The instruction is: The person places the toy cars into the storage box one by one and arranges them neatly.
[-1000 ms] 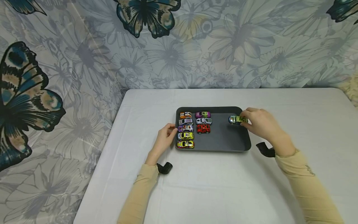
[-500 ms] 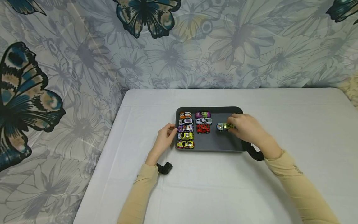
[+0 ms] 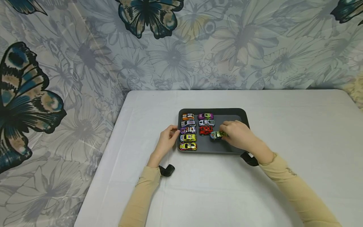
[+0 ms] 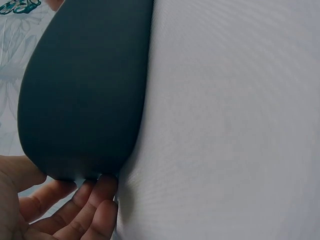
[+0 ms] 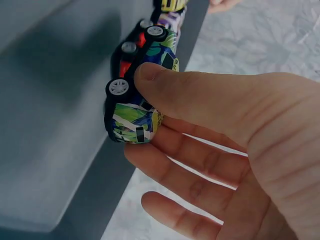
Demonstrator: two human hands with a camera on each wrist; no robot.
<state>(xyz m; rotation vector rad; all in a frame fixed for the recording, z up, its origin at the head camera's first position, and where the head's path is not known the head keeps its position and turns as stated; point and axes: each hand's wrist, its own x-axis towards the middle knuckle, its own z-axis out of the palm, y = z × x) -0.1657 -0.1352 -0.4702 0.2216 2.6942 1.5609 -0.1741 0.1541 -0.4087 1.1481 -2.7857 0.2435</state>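
A dark grey tray [image 3: 221,149] holds small toy cars in two columns. My left hand [image 3: 165,142] grips the tray's left end; in the left wrist view the thumb lies at the rim and the fingertips against the outer wall. My right hand [image 3: 239,135] pinches a green-and-blue patterned toy car [image 3: 216,135] between thumb and fingers. In the right wrist view this toy car [image 5: 135,122] is tilted, wheels facing the tray. It is just right of and below the red toy car [image 3: 206,130] in the head view; whether it touches the tray floor I cannot tell.
Several toy cars form the left column, a yellow car [image 3: 188,146] nearest. Above the red car sit a silver car [image 3: 206,123] and a purple car [image 3: 205,116]. A white cloth covers the table [image 3: 198,189]; a patterned curtain [image 3: 175,56] hangs behind.
My right hand has carried the green-and-blue toy car left and nearer, from the tray's right end to beside the red car. My left hand has stayed at the tray's left end.
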